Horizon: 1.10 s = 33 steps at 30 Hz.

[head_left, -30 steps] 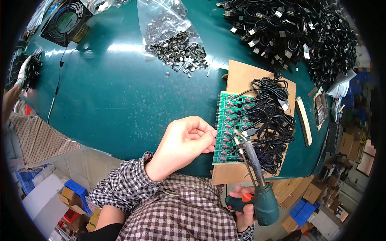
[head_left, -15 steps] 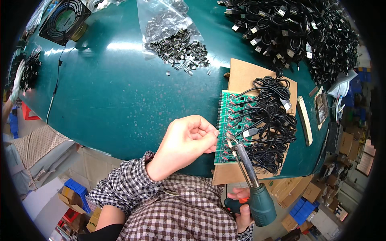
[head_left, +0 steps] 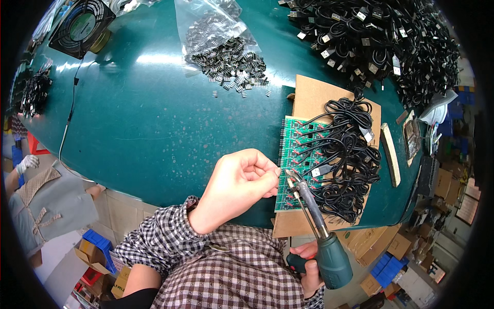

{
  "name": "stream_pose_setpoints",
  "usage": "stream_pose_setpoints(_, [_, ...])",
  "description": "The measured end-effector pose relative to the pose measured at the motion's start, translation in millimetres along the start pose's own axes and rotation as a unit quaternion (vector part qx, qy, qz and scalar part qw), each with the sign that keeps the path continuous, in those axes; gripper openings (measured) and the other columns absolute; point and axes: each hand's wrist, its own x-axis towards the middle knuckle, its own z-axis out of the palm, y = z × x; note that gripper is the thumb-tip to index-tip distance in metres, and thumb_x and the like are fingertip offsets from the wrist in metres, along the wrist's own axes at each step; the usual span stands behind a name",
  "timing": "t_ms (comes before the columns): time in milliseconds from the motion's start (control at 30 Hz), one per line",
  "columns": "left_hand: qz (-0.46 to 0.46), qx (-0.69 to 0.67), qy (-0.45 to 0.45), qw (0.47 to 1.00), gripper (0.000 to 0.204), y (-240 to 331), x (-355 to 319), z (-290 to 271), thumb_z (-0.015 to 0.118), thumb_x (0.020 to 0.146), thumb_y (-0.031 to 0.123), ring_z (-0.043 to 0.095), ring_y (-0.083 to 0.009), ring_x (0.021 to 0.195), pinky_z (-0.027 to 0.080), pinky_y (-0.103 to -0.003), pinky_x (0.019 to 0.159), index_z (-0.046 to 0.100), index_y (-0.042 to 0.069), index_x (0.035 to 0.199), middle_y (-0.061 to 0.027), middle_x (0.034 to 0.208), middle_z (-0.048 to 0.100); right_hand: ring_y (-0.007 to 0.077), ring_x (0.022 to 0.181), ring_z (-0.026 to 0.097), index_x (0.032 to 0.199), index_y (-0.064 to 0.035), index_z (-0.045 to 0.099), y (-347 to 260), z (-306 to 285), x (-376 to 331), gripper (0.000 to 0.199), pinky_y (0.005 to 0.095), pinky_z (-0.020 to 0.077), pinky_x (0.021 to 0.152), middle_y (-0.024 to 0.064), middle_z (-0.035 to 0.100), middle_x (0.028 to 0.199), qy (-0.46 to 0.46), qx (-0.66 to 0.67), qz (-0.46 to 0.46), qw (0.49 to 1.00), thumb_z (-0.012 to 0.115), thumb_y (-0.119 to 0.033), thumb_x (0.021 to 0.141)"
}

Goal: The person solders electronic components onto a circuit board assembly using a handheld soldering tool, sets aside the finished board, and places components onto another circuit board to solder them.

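A green circuit board panel [head_left: 286, 191] lies on a piece of brown cardboard [head_left: 314, 95], with black pin rows along its left edge and red and black wire ends at its right. At that left edge my left hand [head_left: 234, 183] has thumb and forefinger pinched together; whatever sits between the fingertips is too small to make out. My right hand [head_left: 307, 268] grips the handle of a green soldering gun [head_left: 333, 262]. Its metal tip reaches up onto the board, close to my left fingertips. Coiled black USB cables [head_left: 347, 149] rest beside the board.
A clear plastic bag [head_left: 206, 23] spills small black pin connectors [head_left: 231, 64] on the green table [head_left: 128, 129]. More USB cables [head_left: 365, 38] are heaped at far right. A black fan [head_left: 82, 28] stands far left. A co-worker's gloved hand [head_left: 28, 163] shows at the left.
The soldering gun's tip has shifted slightly left over the board. My left hand has stayed almost still. The co-worker's gloved hand has dropped away from the table's left edge.
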Motion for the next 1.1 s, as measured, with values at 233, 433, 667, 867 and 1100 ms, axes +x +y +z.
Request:
stream_pose_setpoints(233, [0.002, -0.005, 0.0, 1.0, 0.011, -0.2, 0.4, 0.1, 0.06, 0.084, 0.006, 0.062, -0.0096, 0.066, 0.052, -0.02, 0.061, 0.058, -0.005, 0.085, -0.0072, 0.077, 0.063, 0.0224, 0.082, 0.054, 0.085, 0.0006, 0.048, -1.9, 2.9, 2.0, 0.04, 0.0409, 0.0545, 0.074, 0.0108, 0.046, 0.083, -0.005, 0.009, 0.004, 1.0, 0.06, -0.038, 0.083])
stream_pose_setpoints(433, [-0.001, -0.016, 0.001, 1.0, 0.009, 0.3, 0.5, 1.1, 0.059, 0.083, 0.003, 0.063, -0.0099, 0.067, 0.052, -0.021, 0.062, 0.057, -0.006, 0.085, -0.008, 0.078, 0.063, 0.0217, 0.082, 0.054, 0.083, 0.0006, 0.048, -2.8, 4.2, 1.7, 0.041, 0.0411, 0.0545, 0.074, 0.0105, 0.046, 0.082, 0.0, 0.004, 0.006, 1.0, 0.059, -0.039, 0.083])
stream_pose_setpoints(667, [0.001, -0.004, 0.006, 1.0, 0.009, 0.7, 0.6, 1.0, 0.058, 0.082, 0.002, 0.063, -0.0103, 0.067, 0.053, -0.021, 0.062, 0.057, -0.006, 0.085, -0.0084, 0.078, 0.063, 0.0205, 0.077, 0.054, 0.077, 0.0006, 0.048, -3.2, 5.4, 1.7, 0.04, 0.04, 0.0547, 0.073, 0.0107, 0.046, 0.079, 0.005, 0.0, 0.0, 1.0, 0.059, -0.037, 0.083])
stream_pose_setpoints(867, [-0.002, -0.01, 0.007, 1.0, 0.008, 0.3, 0.6, 1.6, 0.059, 0.082, 0.001, 0.063, -0.0102, 0.067, 0.053, -0.021, 0.062, 0.057, -0.006, 0.085, -0.0082, 0.078, 0.063, 0.0207, 0.076, 0.054, 0.077, 0.0008, 0.049, -0.9, 6.6, -1.1, 0.037, 0.0398, 0.0546, 0.073, 0.0111, 0.046, 0.078, 0.01, 0.015, -0.004, 1.0, 0.058, -0.035, 0.083])
stream_pose_setpoints(1100, [-0.004, 0.001, 0.012, 1.0, 0.008, 1.1, 0.5, 1.8, 0.059, 0.081, 0.001, 0.063, -0.0104, 0.067, 0.053, -0.021, 0.061, 0.058, -0.006, 0.084, -0.0081, 0.077, 0.063, 0.0209, 0.075, 0.054, 0.077, 0.001, 0.049, 0.0, 6.8, -4.0, 0.038, 0.0402, 0.0543, 0.073, 0.0114, 0.047, 0.078, 0.013, 0.023, 0.003, 1.0, 0.058, -0.035, 0.083])
